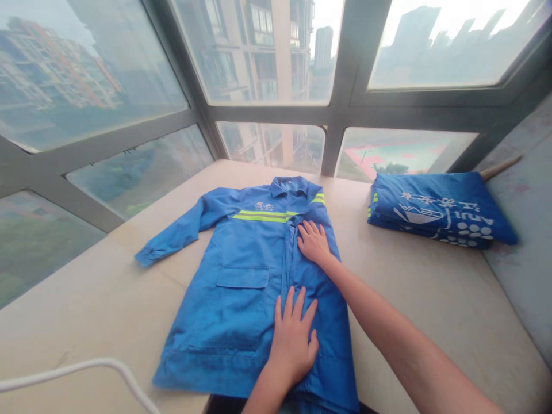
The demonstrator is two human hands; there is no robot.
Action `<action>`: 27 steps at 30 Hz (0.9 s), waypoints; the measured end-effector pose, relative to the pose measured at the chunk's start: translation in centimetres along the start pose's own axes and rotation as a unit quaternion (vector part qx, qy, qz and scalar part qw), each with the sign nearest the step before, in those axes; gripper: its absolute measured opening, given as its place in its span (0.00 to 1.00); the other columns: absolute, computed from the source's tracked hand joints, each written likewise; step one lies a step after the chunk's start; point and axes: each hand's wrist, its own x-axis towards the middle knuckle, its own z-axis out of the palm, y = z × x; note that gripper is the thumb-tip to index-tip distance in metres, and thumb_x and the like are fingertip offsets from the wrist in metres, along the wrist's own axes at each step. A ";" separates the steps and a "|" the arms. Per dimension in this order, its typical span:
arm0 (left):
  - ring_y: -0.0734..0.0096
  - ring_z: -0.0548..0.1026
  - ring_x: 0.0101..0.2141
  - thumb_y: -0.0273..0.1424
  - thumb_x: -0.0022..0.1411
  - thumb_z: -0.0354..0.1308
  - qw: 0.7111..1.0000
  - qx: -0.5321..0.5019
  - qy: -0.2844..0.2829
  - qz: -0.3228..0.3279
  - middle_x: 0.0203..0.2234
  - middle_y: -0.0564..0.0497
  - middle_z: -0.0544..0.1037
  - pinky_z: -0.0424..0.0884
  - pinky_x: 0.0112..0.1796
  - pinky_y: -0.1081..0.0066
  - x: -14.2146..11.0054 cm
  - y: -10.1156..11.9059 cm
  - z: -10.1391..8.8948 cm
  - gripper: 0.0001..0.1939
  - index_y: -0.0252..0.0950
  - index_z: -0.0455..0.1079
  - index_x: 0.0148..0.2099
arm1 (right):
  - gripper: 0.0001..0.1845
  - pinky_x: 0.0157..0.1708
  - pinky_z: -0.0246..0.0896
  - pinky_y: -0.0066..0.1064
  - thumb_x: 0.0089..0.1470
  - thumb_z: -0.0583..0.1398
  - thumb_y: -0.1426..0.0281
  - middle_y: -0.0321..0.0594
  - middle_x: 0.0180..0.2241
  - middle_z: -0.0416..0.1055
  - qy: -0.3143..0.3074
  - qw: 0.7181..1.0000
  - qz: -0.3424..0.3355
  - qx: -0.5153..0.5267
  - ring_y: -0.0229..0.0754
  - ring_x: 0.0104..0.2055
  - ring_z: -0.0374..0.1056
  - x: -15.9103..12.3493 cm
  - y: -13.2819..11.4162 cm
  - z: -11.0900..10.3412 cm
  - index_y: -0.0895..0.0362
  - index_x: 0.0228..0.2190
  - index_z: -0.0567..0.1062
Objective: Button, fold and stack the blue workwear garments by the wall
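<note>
A blue work jacket [241,299] with yellow-green reflective stripes lies front up on the pale surface, its collar toward the windows. One sleeve stretches out to the left; the other is not visible beside the right edge. My left hand [294,339] rests flat, fingers spread, on the lower front near the opening. Higher up, just below the chest stripe, my right hand [313,241] lies on the jacket's right panel with its fingers apart. Neither hand grips the cloth.
A folded stack of blue garments [431,210] with white printing sits at the back right against the wall. A white cable [99,362] curves across the lower left. Window frames [276,113] border the pale tabletop [414,299] at the back and left.
</note>
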 end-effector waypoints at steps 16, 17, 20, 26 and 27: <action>0.49 0.49 0.68 0.33 0.56 0.60 0.947 -0.313 -0.070 0.002 0.68 0.46 0.55 0.44 0.66 0.43 2.4 10.8 2.7 0.33 0.42 0.63 0.64 | 0.27 0.65 0.41 0.50 0.64 0.47 0.63 0.44 0.66 0.57 -0.015 0.997 -0.048 -0.066 0.52 0.67 0.50 -5.6 13.3 -4.1 0.56 0.62 0.64; 0.52 0.55 0.66 0.32 0.55 0.60 0.934 -0.351 -0.063 0.006 0.67 0.45 0.59 0.51 0.65 0.47 2.4 10.5 2.4 0.32 0.42 0.65 0.63 | 0.27 0.64 0.43 0.50 0.64 0.47 0.63 0.44 0.66 0.57 -0.014 0.996 -0.057 -0.072 0.52 0.67 0.51 -6.0 14.3 -4.3 0.56 0.62 0.64; 0.60 0.68 0.59 0.30 0.60 0.55 0.905 -0.425 0.029 -0.003 0.60 0.47 0.69 0.70 0.55 0.60 2.7 6.4 0.0 0.22 0.43 0.70 0.57 | 0.27 0.63 0.46 0.50 0.64 0.47 0.63 0.43 0.65 0.58 -0.006 0.994 -0.078 -0.082 0.51 0.66 0.52 -6.8 16.3 -4.6 0.54 0.62 0.64; 0.52 0.73 0.52 0.34 0.59 0.54 0.883 -0.247 0.281 -0.285 0.50 0.39 0.75 0.70 0.51 0.55 2.3 -15.1 -8.3 0.19 0.35 0.71 0.51 | 0.26 0.63 0.48 0.51 0.64 0.47 0.63 0.42 0.65 0.59 0.014 0.993 -0.094 -0.074 0.51 0.66 0.53 -7.1 17.2 -4.0 0.53 0.61 0.64; 0.48 0.70 0.55 0.34 0.57 0.55 0.867 -0.184 0.308 -0.346 0.52 0.37 0.74 0.66 0.55 0.52 1.7 -19.0 -9.6 0.20 0.33 0.70 0.51 | 0.26 0.63 0.48 0.51 0.64 0.47 0.62 0.42 0.65 0.59 0.016 0.992 -0.096 -0.074 0.51 0.66 0.53 -7.1 17.2 -3.9 0.54 0.61 0.64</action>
